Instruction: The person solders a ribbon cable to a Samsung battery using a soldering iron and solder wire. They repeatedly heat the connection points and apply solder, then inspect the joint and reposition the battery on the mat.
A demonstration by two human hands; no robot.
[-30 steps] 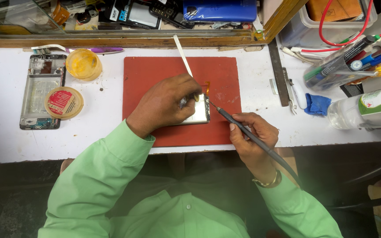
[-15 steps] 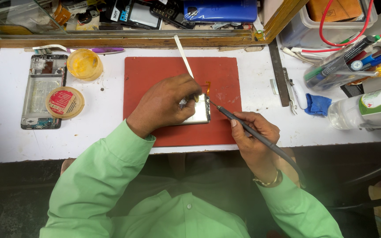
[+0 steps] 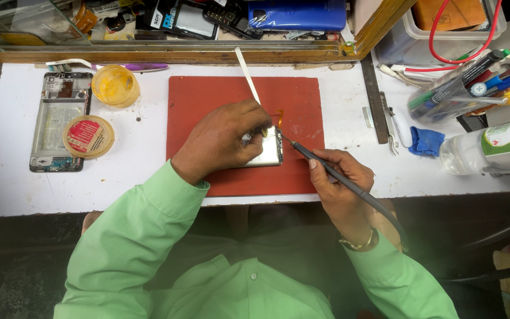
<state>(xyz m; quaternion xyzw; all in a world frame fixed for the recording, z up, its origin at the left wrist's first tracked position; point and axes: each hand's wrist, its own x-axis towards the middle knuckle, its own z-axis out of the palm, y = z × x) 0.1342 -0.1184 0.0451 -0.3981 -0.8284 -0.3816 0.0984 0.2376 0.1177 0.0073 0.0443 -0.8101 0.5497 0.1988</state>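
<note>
Hands at work on a red mat (image 3: 208, 94): my left hand (image 3: 225, 139) grips tweezers (image 3: 248, 77) over the phone part (image 3: 270, 150) at mat centre, my right hand (image 3: 337, 183) pinches a soldering iron (image 3: 326, 168), whose tip should touch only the joint, briefly.

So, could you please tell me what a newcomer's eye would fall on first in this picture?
First the red work mat at the middle of the white table, where the left hand pins a phone part and holds a thin white strip. The right hand points a dark soldering iron at that part. To the left lies an opened phone frame beside two yellow tubs.
</note>
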